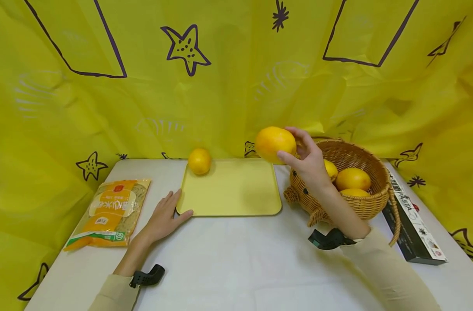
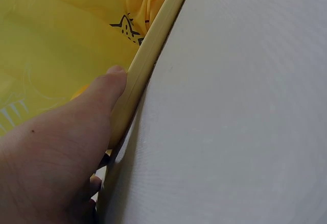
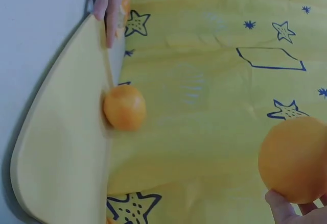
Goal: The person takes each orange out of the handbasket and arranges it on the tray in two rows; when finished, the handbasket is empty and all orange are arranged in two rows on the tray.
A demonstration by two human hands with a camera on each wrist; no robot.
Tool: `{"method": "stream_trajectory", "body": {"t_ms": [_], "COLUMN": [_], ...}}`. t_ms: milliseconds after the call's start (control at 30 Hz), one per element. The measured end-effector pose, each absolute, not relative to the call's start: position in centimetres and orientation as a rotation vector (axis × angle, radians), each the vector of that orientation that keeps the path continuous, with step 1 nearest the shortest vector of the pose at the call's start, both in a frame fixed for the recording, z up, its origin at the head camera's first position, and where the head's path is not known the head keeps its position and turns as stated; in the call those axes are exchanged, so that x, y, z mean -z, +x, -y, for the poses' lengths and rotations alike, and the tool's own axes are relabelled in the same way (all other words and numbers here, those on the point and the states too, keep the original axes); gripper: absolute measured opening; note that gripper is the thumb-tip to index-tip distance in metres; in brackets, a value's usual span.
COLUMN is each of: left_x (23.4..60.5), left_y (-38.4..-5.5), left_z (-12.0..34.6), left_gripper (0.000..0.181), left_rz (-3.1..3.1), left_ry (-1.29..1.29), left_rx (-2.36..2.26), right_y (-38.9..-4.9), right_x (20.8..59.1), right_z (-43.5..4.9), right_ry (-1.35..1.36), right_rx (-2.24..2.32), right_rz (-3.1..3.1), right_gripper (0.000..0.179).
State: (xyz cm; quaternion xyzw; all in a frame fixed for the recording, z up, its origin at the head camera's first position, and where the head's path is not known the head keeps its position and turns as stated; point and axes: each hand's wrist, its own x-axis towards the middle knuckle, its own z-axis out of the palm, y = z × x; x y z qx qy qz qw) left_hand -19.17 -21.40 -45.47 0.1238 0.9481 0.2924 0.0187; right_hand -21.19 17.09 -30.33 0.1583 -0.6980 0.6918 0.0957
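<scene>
My right hand (image 1: 311, 164) holds an orange (image 1: 273, 144) between thumb and fingers, raised above the far right corner of a yellow tray (image 1: 234, 190). In the right wrist view, the held orange (image 3: 294, 160) shows at the lower right with the thumb against its underside. Another orange (image 1: 199, 161) sits at the tray's far left corner. My left hand (image 1: 164, 219) rests at the near left corner of the tray, its fingers stretched along the left side. The left wrist view shows the thumb (image 2: 115, 83) lying on the tray's rim.
Right of the tray stands a wicker basket (image 1: 370, 162) with several oranges inside, partly behind the right forearm. Beyond it lies a long black-and-white pasta box (image 1: 413, 229). A packaged food bag (image 1: 110, 211) lies at left. Yellow patterned cloth (image 1: 228, 86) hangs behind the table.
</scene>
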Motion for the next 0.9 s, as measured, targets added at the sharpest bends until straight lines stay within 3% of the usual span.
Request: {"method": "stream_trajectory", "body": {"t_ms": [267, 900], "left_x": [45.5, 45.2], "left_y": [-18.9, -19.4], "left_z": [21.3, 21.5], "left_gripper": [0.089, 0.091], "left_rz": [-2.931, -2.91], "left_ry": [0.386, 0.372], "left_rx": [-0.926, -0.907], "right_y": [-20.9, -20.8], "right_x": [30.9, 31.1], "right_z": [-16.8, -15.3], "right_ry": [0.401, 0.392], "right_rx": [-2.178, -2.558], "right_rz": [2.086, 1.837], "right_gripper": [0.058, 0.039]}}
